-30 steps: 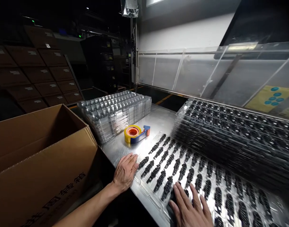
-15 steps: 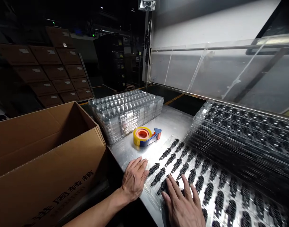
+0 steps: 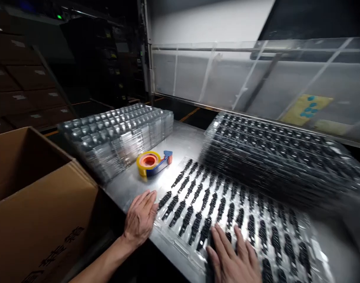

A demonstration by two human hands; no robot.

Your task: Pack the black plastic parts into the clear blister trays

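Clear tray of black parts lies flat on the metal tabletop, right in front of me. My left hand is palm down at its left end: fingers extended, close together, not wrapped round anything. My right hand is over the near long edge, fingers open and spread across the parts; can't tell if the tips touch or hover.

Tape dispenser, yellow roll, lies on its side near the tray's far left corner. Behind it: tall stack of clear trays. Just beyond the tray's far edge: stack of filled trays, black parts showing on top. Open cardboard box on my left, dark print on its side. Clear panel at the back; yellow sheet with blue spots at its right. Brown cartons stacked back left.
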